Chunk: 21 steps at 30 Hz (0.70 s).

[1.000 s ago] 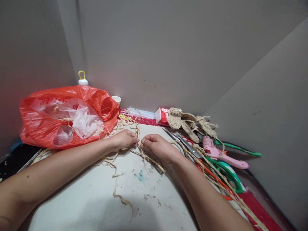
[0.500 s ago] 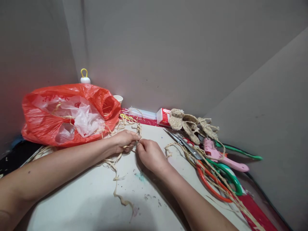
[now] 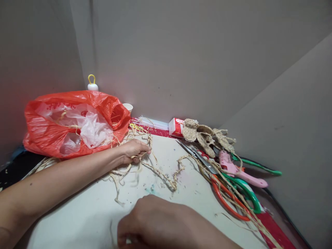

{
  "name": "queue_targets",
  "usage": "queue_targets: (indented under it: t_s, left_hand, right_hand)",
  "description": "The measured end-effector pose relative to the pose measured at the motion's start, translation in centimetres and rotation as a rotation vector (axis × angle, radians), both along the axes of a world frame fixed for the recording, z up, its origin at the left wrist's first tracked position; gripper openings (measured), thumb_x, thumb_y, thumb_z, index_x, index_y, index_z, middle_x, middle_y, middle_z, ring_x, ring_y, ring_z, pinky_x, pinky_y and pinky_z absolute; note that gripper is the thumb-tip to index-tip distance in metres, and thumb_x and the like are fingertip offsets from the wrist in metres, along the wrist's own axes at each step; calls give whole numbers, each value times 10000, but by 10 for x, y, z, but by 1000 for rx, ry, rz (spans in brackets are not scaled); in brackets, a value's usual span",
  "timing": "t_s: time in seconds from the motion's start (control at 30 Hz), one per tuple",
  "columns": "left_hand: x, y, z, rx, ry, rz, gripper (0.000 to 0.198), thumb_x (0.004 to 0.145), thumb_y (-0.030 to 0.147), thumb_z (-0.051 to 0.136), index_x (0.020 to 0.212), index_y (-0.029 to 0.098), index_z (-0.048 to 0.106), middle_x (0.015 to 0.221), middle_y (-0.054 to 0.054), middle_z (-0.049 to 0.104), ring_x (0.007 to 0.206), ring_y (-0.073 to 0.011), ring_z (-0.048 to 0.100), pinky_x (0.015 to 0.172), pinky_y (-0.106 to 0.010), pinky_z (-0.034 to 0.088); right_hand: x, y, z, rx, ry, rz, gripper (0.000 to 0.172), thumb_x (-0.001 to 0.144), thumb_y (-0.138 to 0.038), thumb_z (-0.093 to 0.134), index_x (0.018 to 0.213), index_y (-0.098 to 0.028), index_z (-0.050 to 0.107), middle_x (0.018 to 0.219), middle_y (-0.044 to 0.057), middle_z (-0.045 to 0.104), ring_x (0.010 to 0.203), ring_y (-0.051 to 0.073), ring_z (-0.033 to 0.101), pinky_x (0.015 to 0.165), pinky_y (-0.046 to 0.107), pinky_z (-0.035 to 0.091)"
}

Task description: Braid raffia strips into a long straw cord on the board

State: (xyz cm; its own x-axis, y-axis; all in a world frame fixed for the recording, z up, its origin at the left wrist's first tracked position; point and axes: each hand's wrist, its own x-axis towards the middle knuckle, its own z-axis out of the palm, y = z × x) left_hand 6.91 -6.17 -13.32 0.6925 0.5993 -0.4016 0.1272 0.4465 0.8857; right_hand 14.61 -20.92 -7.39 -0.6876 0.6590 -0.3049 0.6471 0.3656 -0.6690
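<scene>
My left hand (image 3: 134,150) rests on the white table (image 3: 85,218), its fingers pinched on one end of a plaited straw cord (image 3: 166,178) that snakes across the table towards the right. Loose straw strips (image 3: 121,173) lie under and below that hand. My right hand (image 3: 155,223) is low in the view, near the table's front edge, back up and fingers curled under; something thin and pale shows beneath the fingertips, too hidden to name.
A red plastic bag (image 3: 75,121) with white plastic inside lies at the back left. Small woven straw sandals (image 3: 204,133), a red and white box (image 3: 175,126), a pink glue gun (image 3: 236,167), and scissors (image 3: 233,193) with red and green handles crowd the right side.
My right hand has let go beside the left hand and drawn back towards me to the table's front. The plaited cord now lies uncovered. My left hand has stayed put.
</scene>
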Motion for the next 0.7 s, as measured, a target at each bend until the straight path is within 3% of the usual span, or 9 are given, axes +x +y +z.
queue_targets:
  t_s: [0.07, 0.17, 0.2, 0.23, 0.33, 0.4, 0.47, 0.57, 0.7]
  left_hand:
    - [-1, 1, 0, 13, -3, -15, 188, 727, 240, 609, 597, 139, 518, 360, 92, 276, 328, -37, 187, 354, -194, 113]
    - [-2, 1, 1, 32, -18, -35, 196, 717, 263, 617, 598, 138, 523, 370, 94, 276, 335, -36, 192, 359, -192, 121]
    - [-3, 1, 1, 38, -22, -41, 195, 714, 270, 620, 604, 138, 530, 369, 95, 274, 333, -36, 193, 359, -194, 122]
    - [-3, 1, 1, 42, -25, -48, 192, 711, 275, 623, 610, 138, 535, 367, 97, 270, 332, -36, 187, 358, -195, 120]
    - [-3, 1, 0, 71, -27, -72, 183, 707, 283, 618, 621, 141, 541, 364, 92, 300, 325, -37, 192, 356, -197, 116]
    - [-2, 1, 0, 99, -35, -107, 183, 715, 293, 601, 632, 139, 548, 402, 65, 400, 333, -40, 241, 353, -196, 129]
    - [-2, -1, 0, 135, -30, -140, 192, 723, 306, 586, 637, 137, 554, 440, 49, 455, 340, -40, 266, 348, -197, 140]
    - [-3, -1, 3, 169, -9, -149, 182, 716, 304, 595, 638, 145, 552, 393, 80, 367, 323, -41, 225, 340, -201, 146]
    - [-5, 1, 6, 199, 12, -217, 164, 710, 299, 590, 653, 149, 557, 397, 83, 353, 316, -47, 237, 338, -203, 154]
  right_hand:
    - [18, 11, 4, -117, 271, -202, 290, 839, -397, 530, 643, -196, 604, 542, -13, 602, 471, 99, 510, 455, 203, 348]
    - [51, 45, -10, 154, 629, -968, 292, 845, -400, 510, 644, -192, 548, 476, -32, 497, 415, 100, 458, 423, 209, 363]
    - [59, 56, -18, 225, 694, -1119, 241, 825, -376, 548, 672, -190, 552, 519, -22, 516, 449, 104, 472, 427, 204, 370]
    - [65, 66, -27, 163, 724, -1205, 187, 799, -345, 586, 704, -186, 559, 588, -3, 554, 498, 108, 503, 436, 195, 384]
    - [66, 79, -47, -169, 748, -1190, 158, 788, -325, 575, 752, -171, 563, 696, 44, 606, 532, 113, 541, 433, 198, 416]
    - [60, 78, -53, -290, 746, -1119, 187, 795, -341, 544, 732, -165, 547, 669, 38, 600, 459, 89, 488, 384, 189, 381]
    - [54, 77, -54, -359, 745, -1070, 213, 796, -350, 527, 686, -167, 518, 572, -8, 538, 374, 52, 358, 323, 162, 267]
    - [55, 78, -53, -397, 724, -1029, 243, 789, -343, 528, 621, -176, 475, 433, -90, 345, 339, 31, 178, 307, 156, 110]
    - [65, 84, -54, -431, 663, -988, 252, 779, -335, 552, 597, -176, 481, 403, -106, 290, 329, 30, 149, 304, 168, 65]
